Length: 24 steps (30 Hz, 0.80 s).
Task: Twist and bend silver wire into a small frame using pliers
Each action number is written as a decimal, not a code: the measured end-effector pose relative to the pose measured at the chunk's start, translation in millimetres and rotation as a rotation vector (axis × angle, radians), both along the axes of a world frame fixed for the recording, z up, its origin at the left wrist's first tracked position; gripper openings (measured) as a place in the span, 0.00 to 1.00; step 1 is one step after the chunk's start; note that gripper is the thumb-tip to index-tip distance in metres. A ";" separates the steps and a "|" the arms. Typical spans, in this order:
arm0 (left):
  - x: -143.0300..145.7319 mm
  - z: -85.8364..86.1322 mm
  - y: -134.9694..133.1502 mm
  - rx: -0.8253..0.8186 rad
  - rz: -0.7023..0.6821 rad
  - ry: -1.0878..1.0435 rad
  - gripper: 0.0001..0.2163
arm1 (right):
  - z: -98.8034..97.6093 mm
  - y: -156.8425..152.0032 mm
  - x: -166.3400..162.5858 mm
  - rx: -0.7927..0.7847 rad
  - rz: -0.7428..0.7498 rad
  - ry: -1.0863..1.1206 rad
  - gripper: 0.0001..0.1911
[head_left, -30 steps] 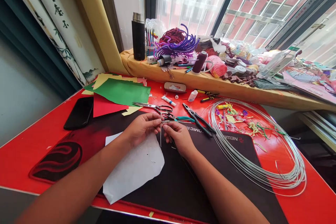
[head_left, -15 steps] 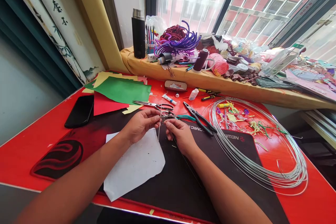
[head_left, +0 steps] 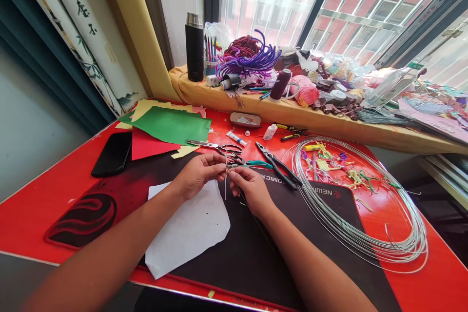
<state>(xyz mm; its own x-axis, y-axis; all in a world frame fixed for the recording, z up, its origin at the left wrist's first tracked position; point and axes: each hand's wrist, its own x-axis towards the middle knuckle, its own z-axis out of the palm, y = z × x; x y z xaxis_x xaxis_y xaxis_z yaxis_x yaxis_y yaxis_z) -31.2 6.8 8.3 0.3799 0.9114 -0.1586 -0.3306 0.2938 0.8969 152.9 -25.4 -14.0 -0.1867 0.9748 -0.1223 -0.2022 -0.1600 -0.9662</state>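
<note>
My left hand [head_left: 204, 171] is closed, thumb and forefinger pinching a thin silvery wire [head_left: 225, 186] that stands nearly upright between the hands. Close beside it, my right hand [head_left: 254, 189] pinches a thin wire too. A small coiled stretch of wire [head_left: 232, 165] shows above its fingertips, and a thin dark strand trails from under this hand toward the table's front. Whether these are one wire I cannot tell. Just behind the fingers lie teal-handled pliers [head_left: 260, 164] and scissors [head_left: 204, 144]. Below my left hand a white paper sheet [head_left: 190, 234] lies on the black desk mat [head_left: 256, 263].
Black-handled pliers [head_left: 278, 165] and a large coil of silver wire [head_left: 420, 234] lie to the right, with scraps inside the coil. Coloured paper [head_left: 175, 124] and a black phone [head_left: 111, 154] are at left. A thermos [head_left: 194, 51] and yarn crowd the windowsill.
The upright wire has shifted slightly right and its lean has lessened. More of the coiled stretch shows above my right fingertips. Both hands remain close together.
</note>
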 end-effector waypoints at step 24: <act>-1.5 8.4 -4.4 -0.121 -0.092 0.019 0.16 | 0.8 0.0 -0.4 0.025 0.043 -0.036 0.16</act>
